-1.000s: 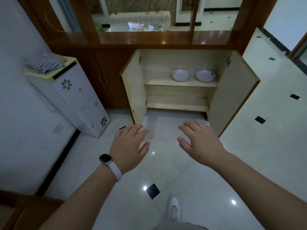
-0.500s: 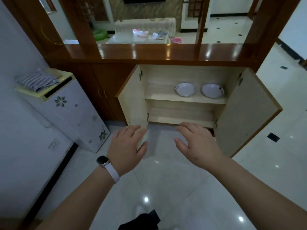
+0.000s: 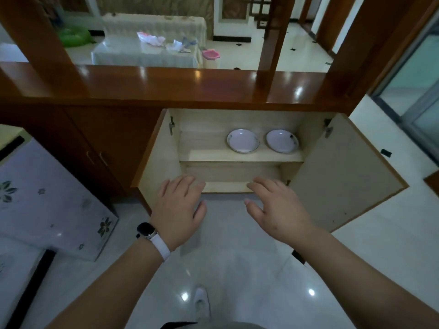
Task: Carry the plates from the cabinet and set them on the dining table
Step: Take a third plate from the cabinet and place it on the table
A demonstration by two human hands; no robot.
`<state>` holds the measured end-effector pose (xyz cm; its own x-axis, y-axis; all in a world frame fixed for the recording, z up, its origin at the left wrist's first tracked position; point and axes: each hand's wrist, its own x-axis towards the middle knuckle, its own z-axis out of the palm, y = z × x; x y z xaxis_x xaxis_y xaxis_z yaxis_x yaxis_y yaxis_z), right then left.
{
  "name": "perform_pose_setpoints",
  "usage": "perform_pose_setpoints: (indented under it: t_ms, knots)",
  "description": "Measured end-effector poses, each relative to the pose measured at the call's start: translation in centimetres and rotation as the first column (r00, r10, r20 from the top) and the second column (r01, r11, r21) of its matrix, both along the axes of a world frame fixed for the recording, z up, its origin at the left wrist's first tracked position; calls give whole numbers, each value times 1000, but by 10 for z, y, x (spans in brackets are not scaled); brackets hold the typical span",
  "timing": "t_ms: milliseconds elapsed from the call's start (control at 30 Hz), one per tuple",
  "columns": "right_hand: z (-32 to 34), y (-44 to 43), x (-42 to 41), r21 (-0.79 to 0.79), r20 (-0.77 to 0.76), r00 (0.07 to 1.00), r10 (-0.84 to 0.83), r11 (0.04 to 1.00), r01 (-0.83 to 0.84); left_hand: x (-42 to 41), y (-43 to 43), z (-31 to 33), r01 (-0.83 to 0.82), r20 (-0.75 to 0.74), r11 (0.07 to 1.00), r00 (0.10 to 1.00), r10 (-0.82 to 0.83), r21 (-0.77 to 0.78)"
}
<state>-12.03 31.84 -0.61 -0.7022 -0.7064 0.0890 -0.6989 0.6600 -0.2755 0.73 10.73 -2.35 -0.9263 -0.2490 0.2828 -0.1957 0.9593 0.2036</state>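
Two white plates sit side by side on the upper shelf of the open cabinet: the left plate and the right plate. My left hand, with a white-strapped watch on the wrist, and my right hand hover palm down in front of the cabinet's bottom shelf, below the plates. Both hands are empty with fingers apart, and neither touches a plate. Beyond the wooden counter stands a cloth-covered table.
Both cabinet doors stand wide open, the left door and the right door. A white flower-patterned appliance stands at the left. The polished wooden counter runs above the cabinet, with wooden posts rising from it. Glossy tiled floor lies underfoot.
I have moved closer to the cabinet: it and the plates look larger and nearer. Both hands stay open and have advanced towards the cabinet's lower shelf.
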Motion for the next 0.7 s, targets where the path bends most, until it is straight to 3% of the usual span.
perform_pose_setpoints:
  t_ms: [433, 700]
  knots:
    - [8, -66, -49, 81, -85, 988, -128, 987, 135, -85, -92, -10, 128, 5, 991, 992, -128, 24]
    - [-11, -78, -93, 79, -38, 990, -137, 987, 140, -128, -100, -16, 165, 22, 986, 986, -165, 32]
